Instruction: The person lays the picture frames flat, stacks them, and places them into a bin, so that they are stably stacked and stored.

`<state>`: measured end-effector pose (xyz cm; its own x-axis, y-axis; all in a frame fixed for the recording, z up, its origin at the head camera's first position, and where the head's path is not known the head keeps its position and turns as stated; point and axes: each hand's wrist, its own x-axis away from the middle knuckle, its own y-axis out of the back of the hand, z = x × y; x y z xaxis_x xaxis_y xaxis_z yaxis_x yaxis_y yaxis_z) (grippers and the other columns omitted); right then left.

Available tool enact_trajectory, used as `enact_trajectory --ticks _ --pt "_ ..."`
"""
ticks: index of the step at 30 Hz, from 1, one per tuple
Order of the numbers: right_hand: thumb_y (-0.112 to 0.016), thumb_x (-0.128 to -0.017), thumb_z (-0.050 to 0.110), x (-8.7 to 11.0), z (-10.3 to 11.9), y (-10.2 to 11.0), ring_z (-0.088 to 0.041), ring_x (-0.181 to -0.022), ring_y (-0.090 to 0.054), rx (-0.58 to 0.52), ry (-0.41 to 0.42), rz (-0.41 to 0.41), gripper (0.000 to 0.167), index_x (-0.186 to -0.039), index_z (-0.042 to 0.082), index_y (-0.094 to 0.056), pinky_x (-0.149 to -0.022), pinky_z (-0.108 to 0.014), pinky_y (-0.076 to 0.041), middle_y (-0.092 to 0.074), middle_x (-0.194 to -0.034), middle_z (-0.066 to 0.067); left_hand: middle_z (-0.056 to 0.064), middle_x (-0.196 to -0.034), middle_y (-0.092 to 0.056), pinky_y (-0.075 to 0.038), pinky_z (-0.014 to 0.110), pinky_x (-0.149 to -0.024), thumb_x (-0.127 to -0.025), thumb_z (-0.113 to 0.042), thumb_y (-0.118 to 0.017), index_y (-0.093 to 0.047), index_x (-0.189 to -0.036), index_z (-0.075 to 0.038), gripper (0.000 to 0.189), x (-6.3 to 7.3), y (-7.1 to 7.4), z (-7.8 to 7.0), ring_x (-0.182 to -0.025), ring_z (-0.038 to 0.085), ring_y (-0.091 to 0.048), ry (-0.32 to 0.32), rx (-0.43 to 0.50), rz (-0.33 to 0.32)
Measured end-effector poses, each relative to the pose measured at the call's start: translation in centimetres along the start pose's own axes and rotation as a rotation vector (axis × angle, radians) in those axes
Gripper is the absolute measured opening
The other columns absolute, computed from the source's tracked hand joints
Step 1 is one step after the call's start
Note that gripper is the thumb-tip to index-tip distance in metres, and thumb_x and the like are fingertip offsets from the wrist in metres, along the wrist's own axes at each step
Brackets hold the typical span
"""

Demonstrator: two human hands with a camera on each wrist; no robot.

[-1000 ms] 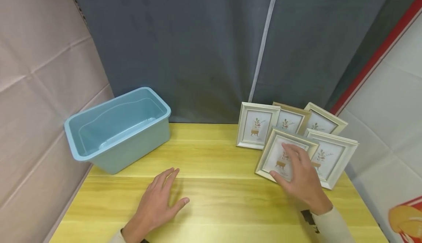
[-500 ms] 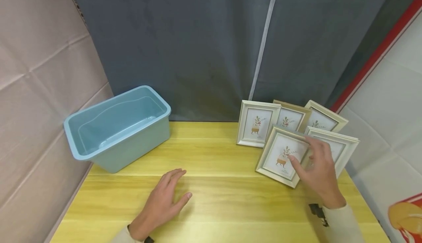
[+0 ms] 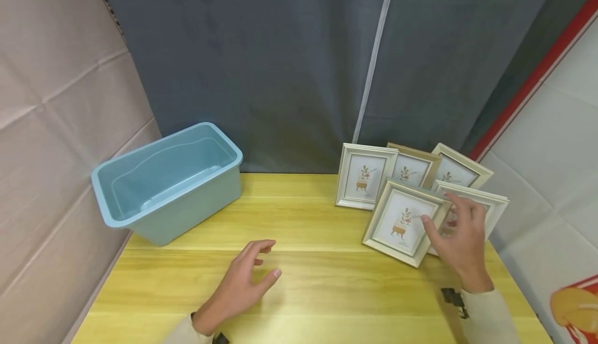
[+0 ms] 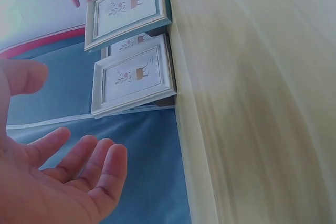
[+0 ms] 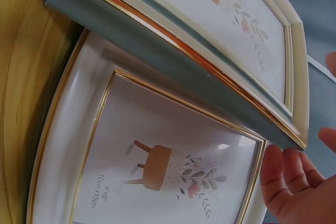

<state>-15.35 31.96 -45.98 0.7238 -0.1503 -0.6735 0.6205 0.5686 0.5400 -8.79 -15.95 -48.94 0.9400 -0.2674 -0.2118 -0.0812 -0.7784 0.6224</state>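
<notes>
At the right, a cream photo frame (image 3: 403, 222) with a plant print stands tilted in front of the others. My right hand (image 3: 462, 243) is at its upper right side, fingers spread around that edge and overlapping the white frame (image 3: 496, 206) behind. In the right wrist view, the fingertips (image 5: 274, 166) are right at the front frame's corner, beside the white frame's picture (image 5: 163, 156). My left hand (image 3: 240, 287) hovers over the table, palm facing inward, thumb apart and fingers slightly bent, with nothing in it.
Several frames stand grouped, including a white one (image 3: 366, 175) at left, a tan-edged one (image 3: 427, 160) and a cream one (image 3: 481, 170) behind. A blue plastic bin (image 3: 191, 198) sits at the back left of the wooden table (image 3: 299, 219). A grey curtain (image 3: 261, 74) hangs behind.
My right hand has moved right, from over the front frame's picture to its right edge. My left hand has drifted slightly right, its fingers bending a little. The frames stay in place.
</notes>
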Motion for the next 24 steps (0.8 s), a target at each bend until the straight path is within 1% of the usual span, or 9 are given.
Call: enact_trajectory --ticks 5,8,11,13,14,16,20,22,24 --pt "-0.087 -0.081 0.012 -0.1 -0.1 0.0 -0.009 -0.095 -0.049 0.021 -0.116 0.052 0.079 -0.153 0.01 -0.054 -0.074 -0.001 -0.04 -0.045 -0.129 -0.025 -0.012 -0.144 -0.059 -0.059 0.035 -0.1 -0.096 -0.034 -0.079 -0.054 -0.149 -0.026 0.059 -0.4 -0.2 -0.2 -0.128 0.014 -0.061 0.001 0.03 0.009" --pt "-0.085 -0.085 0.017 -0.2 -0.4 0.1 -0.021 -0.097 -0.052 0.048 -0.148 0.124 0.081 -0.157 0.01 -0.048 -0.072 -0.012 -0.04 -0.049 -0.127 -0.026 -0.01 -0.145 -0.059 -0.059 0.037 -0.1 -0.097 -0.035 -0.078 -0.054 -0.149 -0.026 0.058 -0.6 -0.4 -0.2 -0.128 0.015 -0.061 0.006 0.047 0.023" --pt "-0.082 -0.091 0.02 -0.3 -0.9 0.1 -0.032 -0.099 -0.057 0.061 -0.166 0.213 0.086 -0.163 0.01 -0.037 -0.07 -0.016 -0.041 -0.054 -0.128 -0.028 -0.01 -0.146 -0.059 -0.059 0.037 -0.101 -0.098 -0.038 -0.076 -0.053 -0.149 -0.027 0.057 -0.7 -0.6 -0.2 -0.129 0.015 -0.06 0.015 0.063 0.043" --pt "-0.08 -0.093 0.021 -0.3 -1.2 0.1 -0.035 -0.098 -0.061 0.05 -0.182 0.255 0.089 -0.166 0.01 -0.031 -0.068 -0.016 -0.044 -0.057 -0.127 -0.029 -0.01 -0.147 -0.059 -0.059 0.037 -0.102 -0.099 -0.039 -0.075 -0.053 -0.149 -0.027 0.057 -0.9 -0.7 -0.3 -0.129 0.015 -0.06 0.015 0.07 0.055" --pt "-0.08 -0.094 0.02 -0.3 -1.3 0.1 -0.033 -0.096 -0.063 0.04 -0.189 0.265 0.089 -0.166 0.01 -0.029 -0.066 -0.015 -0.046 -0.058 -0.126 -0.029 -0.01 -0.147 -0.059 -0.059 0.037 -0.101 -0.099 -0.04 -0.075 -0.053 -0.149 -0.027 0.056 -0.9 -0.8 -0.3 -0.129 0.015 -0.06 0.013 0.071 0.059" --pt "-0.078 -0.095 0.018 -0.3 -1.4 0.1 -0.019 -0.093 -0.064 0.019 -0.194 0.273 0.087 -0.166 0.011 -0.028 -0.064 -0.012 -0.047 -0.061 -0.123 -0.029 -0.01 -0.146 -0.059 -0.059 0.035 -0.101 -0.099 -0.039 -0.074 -0.053 -0.149 -0.027 0.055 -1.1 -0.8 -0.3 -0.129 0.014 -0.061 0.01 0.076 0.064" --pt "-0.075 -0.098 0.017 -0.3 -1.4 0.2 0.014 -0.093 -0.05 -0.022 -0.18 0.268 0.08 -0.165 0.016 -0.032 -0.068 -0.005 -0.046 -0.063 -0.125 -0.03 -0.01 -0.145 -0.06 -0.059 0.033 -0.1 -0.1 -0.039 -0.074 -0.054 -0.147 -0.027 0.053 -1.4 -0.9 -0.4 -0.126 0.013 -0.062 0.013 0.103 0.073" --pt "-0.075 -0.098 0.016 -0.3 -1.3 0.3 0.022 -0.096 -0.046 -0.054 -0.172 0.266 0.077 -0.164 0.018 -0.034 -0.073 -0.002 -0.044 -0.064 -0.129 -0.031 -0.011 -0.144 -0.06 -0.059 0.033 -0.1 -0.1 -0.036 -0.074 -0.054 -0.147 -0.028 0.052 -1.6 -0.9 -0.6 -0.126 0.013 -0.062 0.018 0.116 0.081" --pt "-0.075 -0.098 0.013 -0.2 -1.1 0.3 0.024 -0.098 -0.046 -0.091 -0.167 0.266 0.074 -0.162 0.017 -0.037 -0.076 0.0 -0.044 -0.065 -0.13 -0.033 -0.011 -0.144 -0.06 -0.059 0.033 -0.099 -0.1 -0.033 -0.075 -0.054 -0.147 -0.027 0.051 -1.8 -1.0 -0.8 -0.125 0.012 -0.062 0.017 0.122 0.089"
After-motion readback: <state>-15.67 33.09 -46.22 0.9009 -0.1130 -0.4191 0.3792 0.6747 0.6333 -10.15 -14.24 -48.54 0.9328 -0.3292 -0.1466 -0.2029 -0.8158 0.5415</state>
